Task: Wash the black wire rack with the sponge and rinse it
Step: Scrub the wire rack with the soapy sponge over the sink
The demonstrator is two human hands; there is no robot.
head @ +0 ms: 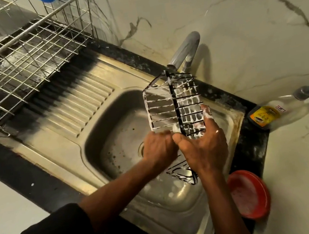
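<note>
The black wire rack (175, 102), covered in white soap foam, is held tilted over the steel sink basin (112, 126), its top end just under the tap spout (184, 52). My right hand (204, 145) grips the rack's lower right side, its foamy fingers curled round the wires. My left hand (158, 150) is a closed fist against the rack's lower left edge; what it holds is hidden, and the sponge does not show. No water stream is visible from the tap.
A metal dish rack (17, 54) stands over the drainboard at the left. A red bowl of soapy paste (249, 194) sits on the counter right of the sink. A plastic bottle (277, 111) lies in the corner by the marble wall.
</note>
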